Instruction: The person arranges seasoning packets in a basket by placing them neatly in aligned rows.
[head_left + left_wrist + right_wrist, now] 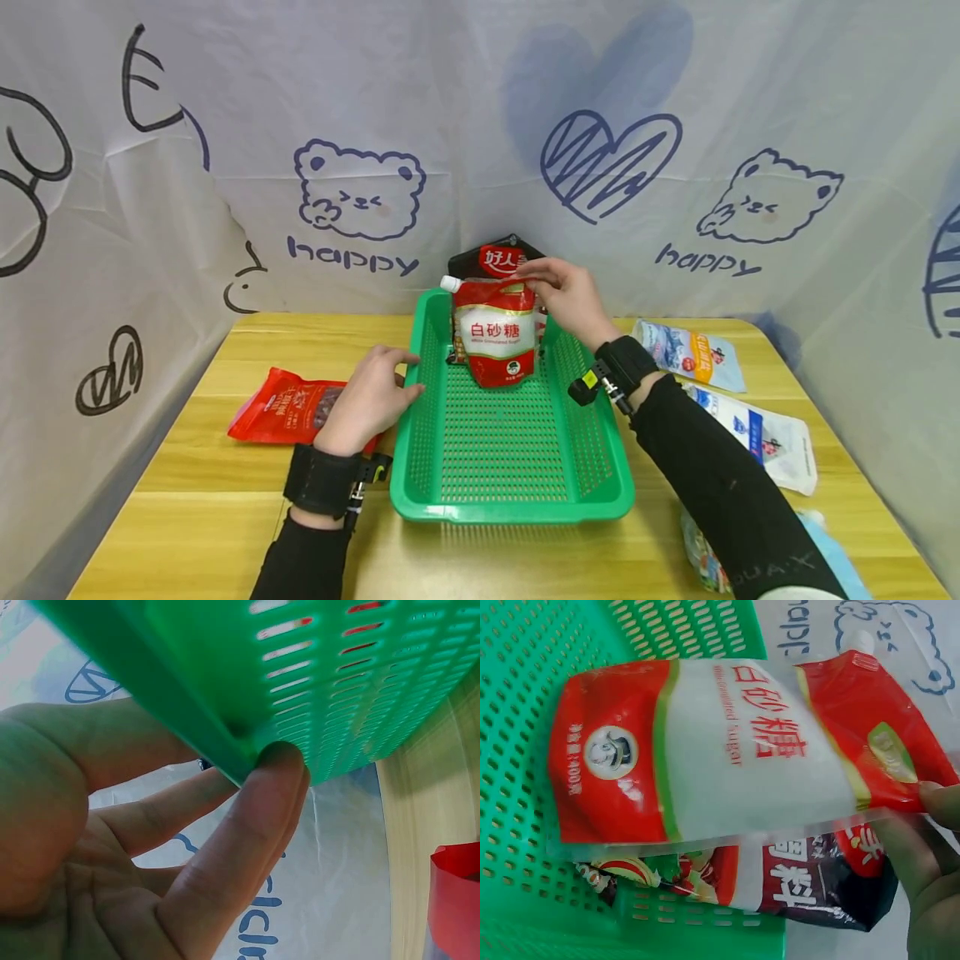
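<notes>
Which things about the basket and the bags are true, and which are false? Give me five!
1. The right hand holds the red-and-white plastic sugar pouch. True.
2. The pouch's round white cap is off. False: it is on.
3. The left hand touches the rectangular green plastic basket. True.
4. The shiny red plastic bag is inside the basket. False: it lies on the yellow wooden table, left of the basket.
5. A black plastic packet is behind the pouch. True.

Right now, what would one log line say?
left hand: grips rim of green perforated plastic basket | right hand: pinches top of red-and-white sugar pouch | behind pouch: black-topped packet
</notes>
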A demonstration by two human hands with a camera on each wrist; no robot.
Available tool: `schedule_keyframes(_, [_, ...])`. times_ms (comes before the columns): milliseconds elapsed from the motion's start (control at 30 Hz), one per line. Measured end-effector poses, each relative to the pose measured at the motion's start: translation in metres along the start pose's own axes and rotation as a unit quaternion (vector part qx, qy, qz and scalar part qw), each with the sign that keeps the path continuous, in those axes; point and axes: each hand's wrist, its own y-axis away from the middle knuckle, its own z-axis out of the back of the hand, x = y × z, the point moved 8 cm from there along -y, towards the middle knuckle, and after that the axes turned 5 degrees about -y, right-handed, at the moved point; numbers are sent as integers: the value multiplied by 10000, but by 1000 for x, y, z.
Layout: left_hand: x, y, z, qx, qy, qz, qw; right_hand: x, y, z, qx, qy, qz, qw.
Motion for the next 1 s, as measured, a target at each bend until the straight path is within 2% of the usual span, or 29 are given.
schedule_keyframes(100, [-1, 0, 0, -14, -21, -22, 10000, 0, 2, 0, 48, -46, 46, 10000])
schedule_keyframes(333, [-1, -1, 0, 7, -26, 3, 10000, -7, 8, 2, 485, -590, -236, 9968])
schedule_keyframes(467, [0, -1, 0, 14, -16, 23, 10000, -9, 9, 0, 769, -328, -335, 9959])
schedule_keyframes(600, [0, 0, -1, 33, -25, 35, 10000, -14, 11, -1, 918, -326, -394, 9945])
schedule_keyframes(800, [2, 0, 0, 38, -70, 53, 10000, -15, 10, -1, 961, -206, -445, 9942])
schedule_keyframes(1000, [-1, 1, 0, 36, -47, 18, 10000, -24, 8, -2, 999, 104, -829, 9915])
